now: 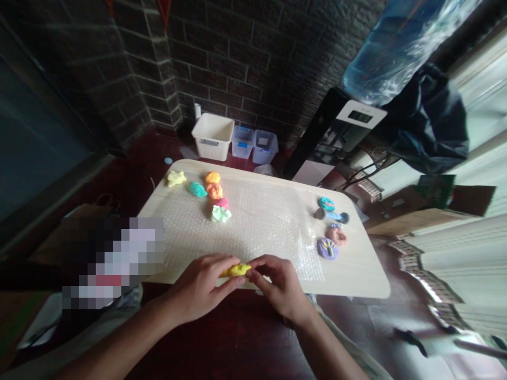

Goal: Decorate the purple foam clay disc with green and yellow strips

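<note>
A small lump of yellow modelling clay [238, 270] is held between my two hands at the front edge of the table. Its left end sits between the thumb and fingers of my left hand [208, 281]. On the other end, the thumb and fingertips of my right hand [275, 281] pinch the clay. Beneath and beyond them a sheet of bubble wrap [261, 227] covers much of the pale table [356, 274]. Toward the far left lie a pale yellow clay piece [176, 178], a teal one [197, 189], an orange one [214, 190] and a light green one [221, 214].
At the table's right side lie a purple clay disc [328, 249], a pinkish piece [337, 235], a blue dumbbell-like piece [332, 215] and a teal round [326, 203]. Behind the table stand a white basket [214, 134], clear bins [264, 148] and a water dispenser [336, 132].
</note>
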The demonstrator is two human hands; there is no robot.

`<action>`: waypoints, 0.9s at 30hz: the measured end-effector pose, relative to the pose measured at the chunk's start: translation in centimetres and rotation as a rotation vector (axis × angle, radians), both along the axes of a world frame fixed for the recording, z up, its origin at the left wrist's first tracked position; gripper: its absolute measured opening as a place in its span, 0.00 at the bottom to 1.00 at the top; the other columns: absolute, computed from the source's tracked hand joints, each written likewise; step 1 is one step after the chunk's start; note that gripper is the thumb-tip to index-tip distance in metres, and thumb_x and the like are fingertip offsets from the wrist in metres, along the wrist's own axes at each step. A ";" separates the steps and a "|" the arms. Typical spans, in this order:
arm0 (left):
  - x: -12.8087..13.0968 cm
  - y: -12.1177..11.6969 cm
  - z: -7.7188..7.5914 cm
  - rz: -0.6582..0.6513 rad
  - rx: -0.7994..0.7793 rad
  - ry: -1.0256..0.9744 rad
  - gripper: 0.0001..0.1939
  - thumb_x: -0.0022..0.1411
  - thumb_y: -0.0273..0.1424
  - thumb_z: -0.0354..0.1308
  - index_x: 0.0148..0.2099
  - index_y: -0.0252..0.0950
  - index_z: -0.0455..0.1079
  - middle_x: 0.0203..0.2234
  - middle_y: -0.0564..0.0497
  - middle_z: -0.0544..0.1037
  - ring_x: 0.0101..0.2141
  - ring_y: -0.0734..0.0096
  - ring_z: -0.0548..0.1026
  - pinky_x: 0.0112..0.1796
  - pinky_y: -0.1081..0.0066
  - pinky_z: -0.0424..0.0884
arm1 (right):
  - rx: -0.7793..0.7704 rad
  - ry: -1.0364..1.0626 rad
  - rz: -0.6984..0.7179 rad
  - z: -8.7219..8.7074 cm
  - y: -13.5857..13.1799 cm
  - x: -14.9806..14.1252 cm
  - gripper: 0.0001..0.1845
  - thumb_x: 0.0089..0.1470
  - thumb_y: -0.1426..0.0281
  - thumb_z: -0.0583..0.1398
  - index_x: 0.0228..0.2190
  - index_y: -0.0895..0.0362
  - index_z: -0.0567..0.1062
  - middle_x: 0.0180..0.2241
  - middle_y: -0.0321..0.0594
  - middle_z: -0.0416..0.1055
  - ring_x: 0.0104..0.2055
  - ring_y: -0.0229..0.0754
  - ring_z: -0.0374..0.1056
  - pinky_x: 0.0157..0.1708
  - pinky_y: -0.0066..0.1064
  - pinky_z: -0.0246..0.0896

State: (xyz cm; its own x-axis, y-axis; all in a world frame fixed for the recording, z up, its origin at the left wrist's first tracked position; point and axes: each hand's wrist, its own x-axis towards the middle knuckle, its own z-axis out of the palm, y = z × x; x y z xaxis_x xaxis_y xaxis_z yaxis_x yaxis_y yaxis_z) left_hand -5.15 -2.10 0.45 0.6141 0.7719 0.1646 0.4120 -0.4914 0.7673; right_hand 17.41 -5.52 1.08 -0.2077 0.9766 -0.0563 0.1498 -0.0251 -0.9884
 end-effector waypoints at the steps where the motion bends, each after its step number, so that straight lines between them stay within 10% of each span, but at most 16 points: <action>1: 0.0 0.0 -0.1 0.001 -0.003 -0.006 0.08 0.76 0.33 0.56 0.45 0.39 0.76 0.35 0.52 0.81 0.36 0.65 0.79 0.37 0.68 0.71 | -0.001 0.010 -0.003 0.0 0.0 0.0 0.09 0.63 0.64 0.68 0.39 0.56 0.84 0.36 0.43 0.83 0.37 0.42 0.77 0.40 0.33 0.73; 27: 0.0 -0.1 0.8 0.022 0.113 -0.037 0.08 0.75 0.33 0.57 0.44 0.38 0.77 0.37 0.51 0.83 0.39 0.63 0.77 0.42 0.63 0.64 | -0.094 0.118 -0.026 0.2 -0.1 -0.5 0.08 0.58 0.62 0.72 0.37 0.53 0.88 0.33 0.41 0.84 0.33 0.41 0.77 0.36 0.32 0.73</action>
State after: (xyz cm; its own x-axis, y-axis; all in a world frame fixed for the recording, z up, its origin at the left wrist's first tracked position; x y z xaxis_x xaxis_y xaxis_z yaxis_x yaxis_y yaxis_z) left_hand -5.14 -2.17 1.27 0.5894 0.7600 0.2739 0.3957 -0.5672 0.7223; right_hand 16.88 -5.63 1.28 -0.1926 0.9734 -0.1240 0.0307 -0.1203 -0.9923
